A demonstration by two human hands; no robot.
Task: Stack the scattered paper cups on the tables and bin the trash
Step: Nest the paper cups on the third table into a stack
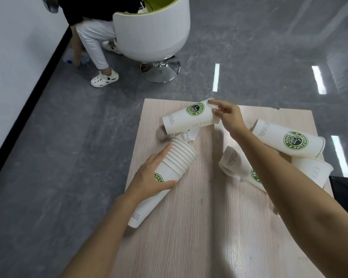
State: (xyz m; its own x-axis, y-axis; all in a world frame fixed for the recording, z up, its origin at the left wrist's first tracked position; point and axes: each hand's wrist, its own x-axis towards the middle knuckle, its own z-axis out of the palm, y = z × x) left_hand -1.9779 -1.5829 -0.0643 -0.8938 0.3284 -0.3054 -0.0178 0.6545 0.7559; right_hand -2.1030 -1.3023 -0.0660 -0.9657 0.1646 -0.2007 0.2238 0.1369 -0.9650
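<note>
My left hand (152,176) grips a stack of nested white paper cups (170,167) with green logos, tilted over the light wooden table (189,227). My right hand (227,115) pinches the rim of a single white cup (189,117) lying on its side at the table's far edge. Crumpled white paper scraps (186,135) lie between that cup and the stack. To the right, under my right forearm, lie three more cups: one on its side (287,138), one partly hidden (241,167), and one near the right edge (313,171).
A white swivel chair (155,27) on a chrome base stands on the grey floor beyond the table. A person in white trousers and white shoes (105,78) bends beside it near the wall. A black object (346,193) sits at the table's right edge.
</note>
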